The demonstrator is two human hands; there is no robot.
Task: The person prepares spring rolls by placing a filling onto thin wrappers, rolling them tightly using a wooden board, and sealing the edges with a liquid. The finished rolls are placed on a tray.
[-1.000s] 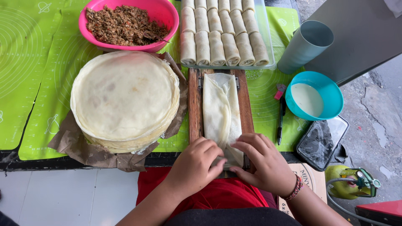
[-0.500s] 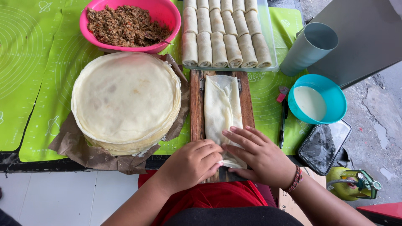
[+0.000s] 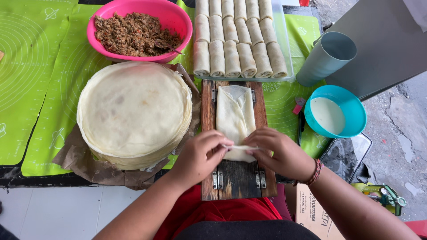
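Observation:
A pale folded wrapper (image 3: 235, 116) lies lengthwise on a dark wooden board (image 3: 233, 180). Its near end is rolled up into a small cylinder. My left hand (image 3: 201, 156) and my right hand (image 3: 278, 153) both pinch that rolled end from either side, fingertips meeting over the board's middle. A red beaded bracelet sits on my right wrist. The near part of the board with its metal hinges is bare.
A tall stack of round wrappers (image 3: 133, 111) sits on brown paper at the left. A pink bowl of minced filling (image 3: 138, 30) and a clear tray of finished rolls (image 3: 240, 40) stand behind. A blue bowl of white paste (image 3: 336, 112), grey cup (image 3: 326, 58), pen and phone lie right.
Both hands have moved away from me along the board, rolling the wrapper's near end up. The near part of the board is now uncovered.

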